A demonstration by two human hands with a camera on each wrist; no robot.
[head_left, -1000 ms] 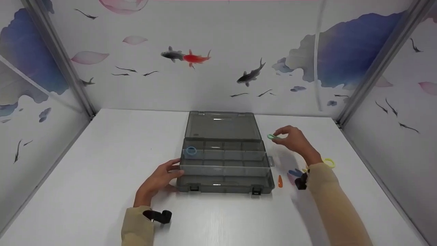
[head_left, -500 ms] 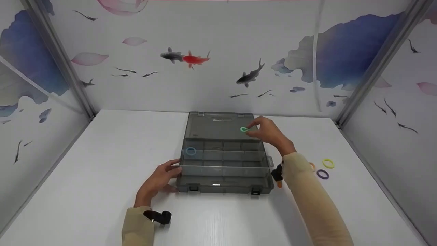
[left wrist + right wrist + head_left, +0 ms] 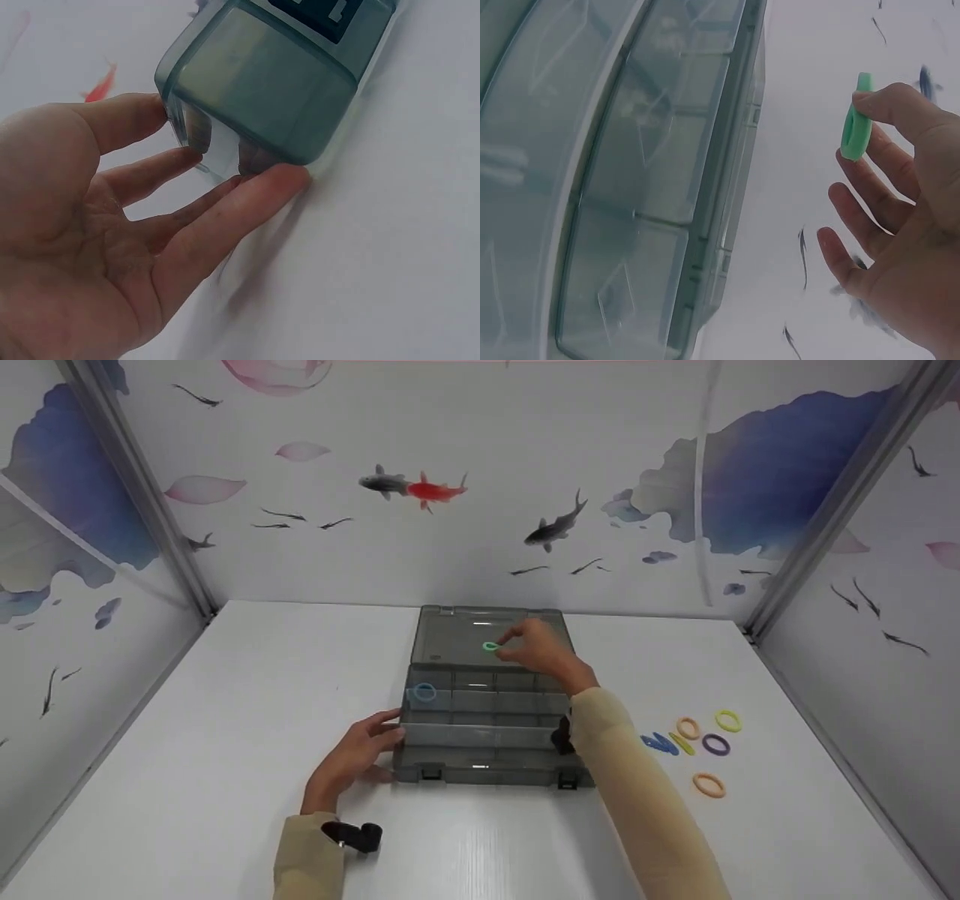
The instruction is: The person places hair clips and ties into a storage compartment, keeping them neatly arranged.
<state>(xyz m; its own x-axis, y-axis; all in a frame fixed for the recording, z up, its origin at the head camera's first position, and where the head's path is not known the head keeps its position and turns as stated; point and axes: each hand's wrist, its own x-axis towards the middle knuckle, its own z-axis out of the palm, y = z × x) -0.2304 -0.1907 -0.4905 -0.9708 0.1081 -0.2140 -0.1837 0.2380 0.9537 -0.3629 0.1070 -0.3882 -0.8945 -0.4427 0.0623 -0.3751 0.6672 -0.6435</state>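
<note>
A grey see-through compartment box (image 3: 487, 775) stands with its lid (image 3: 454, 634) laid back. One blue hair tie (image 3: 424, 692) lies in a compartment at its far left. My left hand (image 3: 355, 754) touches the box's left side with fairly straight fingers; in the left wrist view those fingers (image 3: 232, 214) rest along the end wall. Over the lid, my right hand (image 3: 540, 646) pinches a light green hair tie (image 3: 490, 646) between thumb and fingertips. In the right wrist view the green hair tie (image 3: 857, 135) hangs apart from the box, the other fingers loosely bent.
Right of the box lie blue hair clips (image 3: 660, 743), a yellow clip (image 3: 682, 744), an orange hair tie (image 3: 688, 728), a yellow one (image 3: 728, 721), a purple one (image 3: 716, 745) and another orange one (image 3: 709, 785). A patterned wall (image 3: 480, 547) stands behind the table.
My right hand has carried the green hair tie leftward from right of the box to over the lid. The left hand stays at the box's side.
</note>
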